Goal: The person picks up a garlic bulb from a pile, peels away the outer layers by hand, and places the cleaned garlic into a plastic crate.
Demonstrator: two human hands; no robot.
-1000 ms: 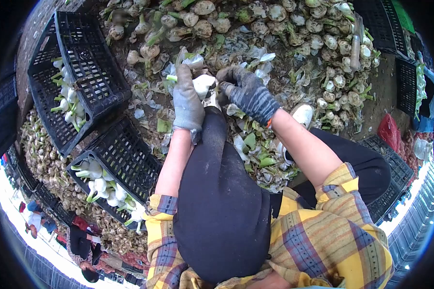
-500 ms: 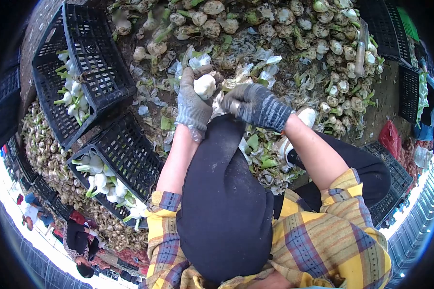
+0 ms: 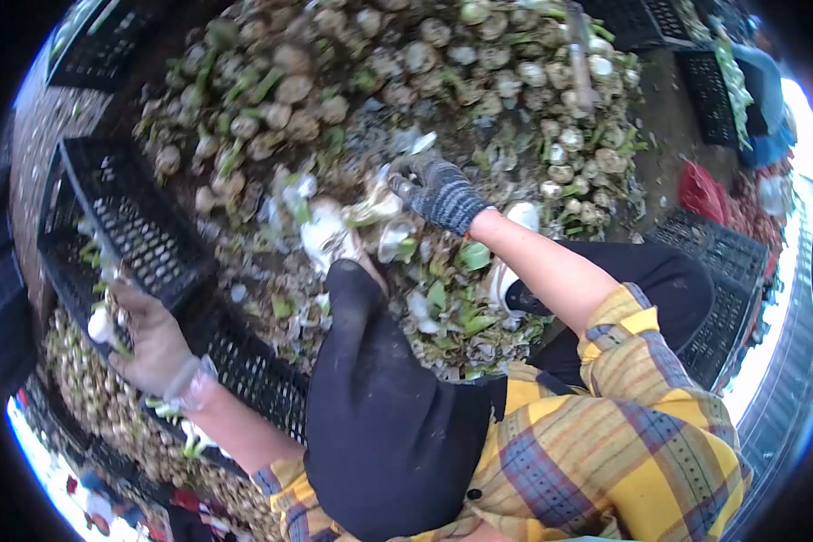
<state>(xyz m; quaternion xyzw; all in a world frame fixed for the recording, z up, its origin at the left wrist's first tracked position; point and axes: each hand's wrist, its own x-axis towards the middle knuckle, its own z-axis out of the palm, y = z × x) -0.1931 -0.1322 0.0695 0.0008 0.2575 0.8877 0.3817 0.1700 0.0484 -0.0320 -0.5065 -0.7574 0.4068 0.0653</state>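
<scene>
My left hand (image 3: 154,343), in a pale grey glove, is at the left beside a black plastic crate. Its thumb and fingers curve round a white garlic bulb (image 3: 102,325) with a green stem. My right hand (image 3: 434,194), in a dark striped knit glove, is over the peelings in the middle. Its fingers are curled, and what they hold is hidden. Right by those fingertips lies a pale, rough garlic piece (image 3: 375,206) with a stalk. Loose garlic skins (image 3: 406,307) and green leaves cover the ground between my feet.
Unpeeled garlic bulbs (image 3: 415,59) form a heap ahead. The upper crate (image 3: 140,226) and lower crate (image 3: 253,366) are at the left. More garlic (image 3: 81,370) lies beyond them. A long-handled tool (image 3: 580,68) rests on the heap. A red bag (image 3: 703,191) and crate (image 3: 714,262) are right.
My left hand has moved left and down with the garlic bulb, from over my knee to the crates. My right hand has moved slightly up and left. The view has shifted.
</scene>
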